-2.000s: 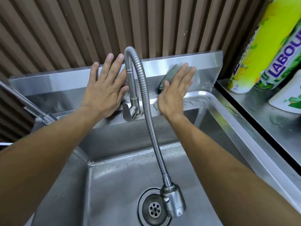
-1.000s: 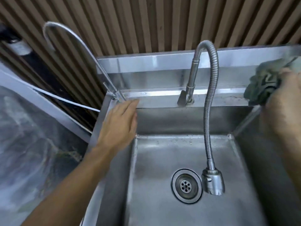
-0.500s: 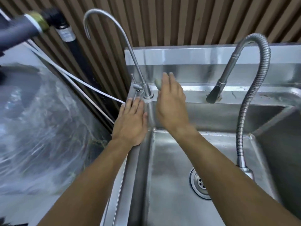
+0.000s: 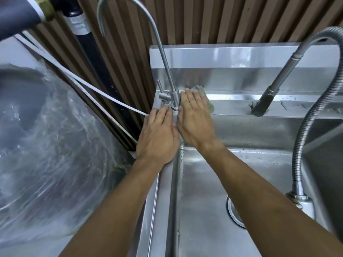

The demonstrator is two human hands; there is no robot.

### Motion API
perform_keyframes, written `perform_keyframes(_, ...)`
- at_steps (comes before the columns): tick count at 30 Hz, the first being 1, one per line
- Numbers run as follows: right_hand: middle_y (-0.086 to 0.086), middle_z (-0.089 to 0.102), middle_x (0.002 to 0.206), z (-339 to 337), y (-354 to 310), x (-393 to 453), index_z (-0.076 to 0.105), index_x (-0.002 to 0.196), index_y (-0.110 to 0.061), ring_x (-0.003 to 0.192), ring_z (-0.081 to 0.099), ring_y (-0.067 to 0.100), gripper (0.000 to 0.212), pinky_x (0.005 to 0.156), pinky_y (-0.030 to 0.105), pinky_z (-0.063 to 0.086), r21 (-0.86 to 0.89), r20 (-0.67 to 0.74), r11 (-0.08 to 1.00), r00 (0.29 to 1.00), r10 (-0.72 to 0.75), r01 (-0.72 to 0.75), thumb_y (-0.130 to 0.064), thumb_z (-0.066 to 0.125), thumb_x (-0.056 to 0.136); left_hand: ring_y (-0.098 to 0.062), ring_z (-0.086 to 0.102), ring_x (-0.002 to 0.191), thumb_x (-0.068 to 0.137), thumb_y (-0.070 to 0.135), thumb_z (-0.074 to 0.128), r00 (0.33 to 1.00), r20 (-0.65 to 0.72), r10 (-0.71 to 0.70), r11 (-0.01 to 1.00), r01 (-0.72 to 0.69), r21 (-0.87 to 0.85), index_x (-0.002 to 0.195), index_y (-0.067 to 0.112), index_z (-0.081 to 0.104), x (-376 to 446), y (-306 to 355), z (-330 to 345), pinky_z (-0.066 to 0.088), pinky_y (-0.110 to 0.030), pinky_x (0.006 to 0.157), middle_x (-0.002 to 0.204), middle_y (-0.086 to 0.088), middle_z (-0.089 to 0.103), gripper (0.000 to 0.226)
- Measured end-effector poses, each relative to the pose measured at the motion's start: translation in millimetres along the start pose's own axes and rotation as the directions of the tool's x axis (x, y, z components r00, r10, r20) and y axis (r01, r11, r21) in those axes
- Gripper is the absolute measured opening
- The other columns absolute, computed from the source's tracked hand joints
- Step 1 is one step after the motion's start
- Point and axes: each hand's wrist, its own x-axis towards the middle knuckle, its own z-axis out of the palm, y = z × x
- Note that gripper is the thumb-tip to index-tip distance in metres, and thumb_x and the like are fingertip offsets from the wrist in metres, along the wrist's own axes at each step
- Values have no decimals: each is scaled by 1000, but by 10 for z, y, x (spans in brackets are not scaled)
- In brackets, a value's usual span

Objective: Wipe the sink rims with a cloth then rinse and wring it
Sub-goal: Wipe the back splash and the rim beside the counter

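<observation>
Both hands at the rear left corner of the sink rim, cloth under the right hand.

The right hand (image 4: 195,121) lies flat, fingers extended, pressing the green cloth (image 4: 201,93) onto the rear rim of the sink (image 4: 241,106); no closed grip, and only the cloth edge shows past the fingertips. The left hand (image 4: 157,134) rests open and empty on the left rim, touching the right hand. The thin gooseneck tap (image 4: 167,71) stands just ahead of both hands. The flexible hose tap (image 4: 304,127) hangs to the right.
</observation>
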Motion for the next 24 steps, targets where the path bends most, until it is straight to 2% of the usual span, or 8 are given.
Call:
perform_keyframes(3,21,35,164,-72,49,71,38,155,1,157,23,35,62,131,45,10,20,92,1000,995,-22,20,-29,18,104,-29,29,150,100,35,19,996,83,-24,999,21,34,154,7,41,32,7,-16,22,-46,125,162,-7,39,64)
perform_keyframes(7,15,27,168,-214,245,-89,32,159,-4,159,16,33,68,131,44,6,-104,55,991,996,-76,81,-41,23,102,-24,12,157,100,38,12,990,128,-65,998,64,11,161,13,27,15,22,-13,8,-42,129,169,0,23,67)
perform_keyframes(10,12,25,170,-209,289,-135,33,159,-5,159,15,33,68,131,46,9,-40,95,996,992,-80,84,-43,22,104,-27,10,158,98,40,9,989,126,-78,997,76,21,161,13,26,22,28,-17,7,-43,129,170,-1,21,71)
perform_keyframes(12,14,25,169,-164,261,-51,31,159,-4,159,16,35,66,131,45,7,-66,126,992,987,-103,112,-39,19,105,-27,10,158,96,41,7,987,133,-91,996,89,19,161,12,27,31,32,-13,7,-43,129,170,-4,20,73)
perform_keyframes(17,17,27,168,-113,157,-17,27,161,-2,157,21,38,62,128,51,21,-142,83,986,993,-79,91,-35,23,108,-26,9,158,99,38,12,984,144,-108,994,106,18,161,13,26,29,40,-15,6,-42,129,171,-5,18,69)
perform_keyframes(19,16,27,168,-148,149,-90,25,161,-3,157,20,39,62,129,50,18,-157,42,986,998,-48,54,-33,30,107,-26,9,158,99,38,14,983,144,-116,993,116,4,161,13,26,29,51,-30,6,-42,129,171,-4,17,68)
perform_keyframes(21,14,29,168,-194,187,-95,28,161,-5,157,19,38,61,130,48,13,-102,40,991,996,-78,82,-31,35,106,-26,9,158,99,37,15,981,149,-122,992,123,0,161,13,26,29,56,-38,6,-41,129,171,-3,16,68)
perform_keyframes(24,9,31,168,-243,371,41,27,162,-9,159,16,31,57,131,42,8,25,180,978,961,-209,208,-31,32,109,-25,8,158,98,38,14,981,155,-119,993,120,1,161,14,24,26,52,-37,4,-40,129,172,-3,15,68)
